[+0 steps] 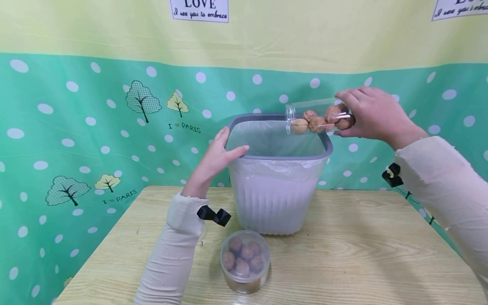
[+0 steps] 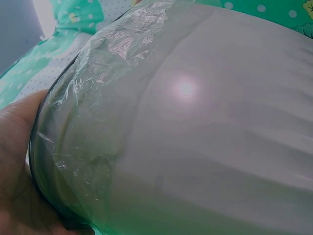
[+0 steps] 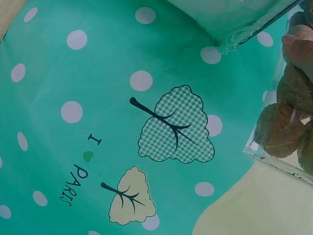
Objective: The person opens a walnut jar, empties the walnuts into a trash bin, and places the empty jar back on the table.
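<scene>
My right hand (image 1: 375, 112) grips the base end of a clear plastic jar (image 1: 310, 106) with several walnuts (image 1: 317, 124) inside. The jar lies on its side in the air, mouth pointing left, above the right part of a trash bin (image 1: 272, 199). A thin clear bag lines the bin and folds over its grey rim (image 1: 282, 157). My left hand (image 1: 215, 159) holds the rim at the left, thumb over the front edge; the left wrist view shows the hand (image 2: 17, 161) against the bagged edge. In the right wrist view the jar's base shows walnuts (image 3: 279, 129) and a fingertip.
A round clear container (image 1: 245, 281) of walnuts stands on the wooden table (image 1: 362, 254) in front of the bin, near the left forearm. Behind the table hangs a green and yellow cloth (image 1: 95, 140) with dots and trees.
</scene>
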A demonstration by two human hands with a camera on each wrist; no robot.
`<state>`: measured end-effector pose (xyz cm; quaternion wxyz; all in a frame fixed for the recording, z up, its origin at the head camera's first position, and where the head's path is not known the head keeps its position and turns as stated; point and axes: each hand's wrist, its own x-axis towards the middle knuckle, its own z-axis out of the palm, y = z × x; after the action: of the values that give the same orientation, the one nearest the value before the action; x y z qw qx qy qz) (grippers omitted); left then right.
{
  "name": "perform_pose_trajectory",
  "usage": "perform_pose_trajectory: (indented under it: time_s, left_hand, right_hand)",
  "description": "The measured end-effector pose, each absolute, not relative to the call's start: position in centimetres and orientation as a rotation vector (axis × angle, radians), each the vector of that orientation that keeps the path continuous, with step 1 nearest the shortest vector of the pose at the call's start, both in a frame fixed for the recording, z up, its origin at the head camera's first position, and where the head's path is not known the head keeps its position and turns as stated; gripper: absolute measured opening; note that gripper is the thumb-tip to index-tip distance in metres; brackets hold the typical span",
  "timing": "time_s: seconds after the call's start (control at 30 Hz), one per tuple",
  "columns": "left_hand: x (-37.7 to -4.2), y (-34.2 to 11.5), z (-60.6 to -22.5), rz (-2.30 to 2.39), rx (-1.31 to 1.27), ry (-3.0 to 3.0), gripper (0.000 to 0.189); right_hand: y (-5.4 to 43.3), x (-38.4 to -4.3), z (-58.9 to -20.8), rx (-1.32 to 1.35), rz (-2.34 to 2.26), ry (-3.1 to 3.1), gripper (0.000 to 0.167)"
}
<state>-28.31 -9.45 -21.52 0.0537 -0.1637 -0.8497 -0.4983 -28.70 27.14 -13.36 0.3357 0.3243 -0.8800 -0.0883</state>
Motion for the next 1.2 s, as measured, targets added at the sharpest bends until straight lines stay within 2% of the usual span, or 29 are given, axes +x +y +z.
perform_pose_trajectory:
  time_s: [1.2]
  left_hand:
    - [-28.24,-9.41,-21.36,-1.524,-0.488,-2.596,0.094]
  right_hand:
    - [26.93,-29.34,-13.77,0.887,-0.246,-2.248,0.080]
